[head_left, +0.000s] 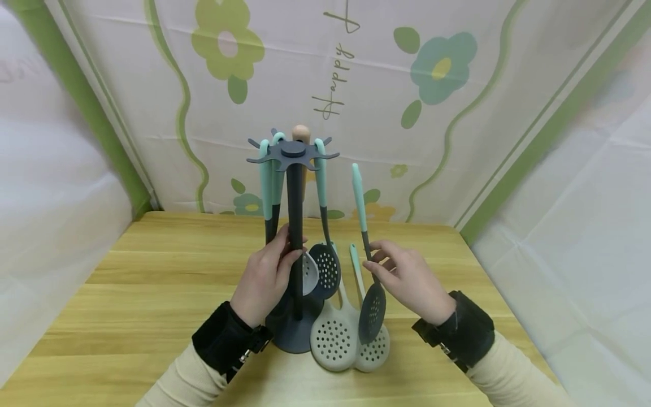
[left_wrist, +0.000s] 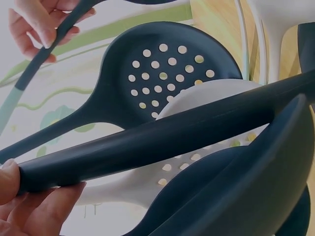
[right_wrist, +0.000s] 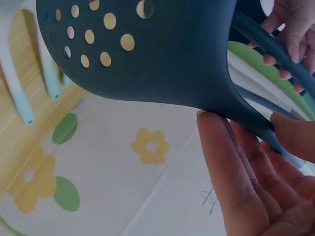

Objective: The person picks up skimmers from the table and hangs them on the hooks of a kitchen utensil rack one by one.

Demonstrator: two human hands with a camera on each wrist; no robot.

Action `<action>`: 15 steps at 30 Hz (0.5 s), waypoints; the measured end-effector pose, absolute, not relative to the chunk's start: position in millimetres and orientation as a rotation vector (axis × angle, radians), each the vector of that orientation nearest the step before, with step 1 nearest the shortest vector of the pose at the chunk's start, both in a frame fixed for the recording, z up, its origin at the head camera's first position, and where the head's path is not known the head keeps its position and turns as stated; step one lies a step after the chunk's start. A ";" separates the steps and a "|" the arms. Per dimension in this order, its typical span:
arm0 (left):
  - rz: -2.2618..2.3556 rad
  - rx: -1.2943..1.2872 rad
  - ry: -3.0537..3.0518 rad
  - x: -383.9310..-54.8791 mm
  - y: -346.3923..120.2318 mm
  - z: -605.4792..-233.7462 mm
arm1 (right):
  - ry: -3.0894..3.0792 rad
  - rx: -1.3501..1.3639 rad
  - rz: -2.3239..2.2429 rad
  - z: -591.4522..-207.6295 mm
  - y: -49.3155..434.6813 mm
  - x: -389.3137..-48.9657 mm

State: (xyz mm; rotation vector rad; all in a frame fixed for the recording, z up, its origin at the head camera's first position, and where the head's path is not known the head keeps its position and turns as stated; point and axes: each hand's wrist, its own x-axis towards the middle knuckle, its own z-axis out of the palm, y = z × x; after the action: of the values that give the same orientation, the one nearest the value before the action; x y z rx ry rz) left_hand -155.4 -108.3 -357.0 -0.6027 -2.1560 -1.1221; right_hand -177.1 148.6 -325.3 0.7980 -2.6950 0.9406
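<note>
My left hand grips the dark upright post of a utensil stand, thumb and fingers around it. From the stand's hooked top hang several utensils with mint handles, among them a dark skimmer with round holes. A pale perforated utensil hangs partly hidden behind the post. To the right of the stand, my right hand pinches another dark skimmer by its neck, head down and mint handle up. The right wrist view shows thumb and fingers around that skimmer's neck.
Two pale skimmers, one at left and one at right, lie overlapping on the wooden table, right of the stand's round base. A wooden-handled utensil hangs at the back. Flower-printed cloth encloses the table.
</note>
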 end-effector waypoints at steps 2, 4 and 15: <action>-1.125 -0.598 -2.162 -155.8 -107.8 -357.2 | -2.696 0.805 0.948 -323.0 147.2 -174.8; -1.119 -0.592 -2.167 -156.5 -107.4 -357.5 | -2.689 0.817 0.964 -320.2 145.6 -172.2; -1.048 -0.542 -2.162 -156.6 -106.9 -356.6 | -2.641 0.882 1.031 -309.1 137.2 -167.3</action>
State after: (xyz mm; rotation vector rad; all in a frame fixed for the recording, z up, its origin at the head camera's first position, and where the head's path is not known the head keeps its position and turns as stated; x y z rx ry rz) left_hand -156.6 -106.9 -356.6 -0.5421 -2.1618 -1.0481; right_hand -167.3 137.2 -309.1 0.8816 -2.6407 1.0306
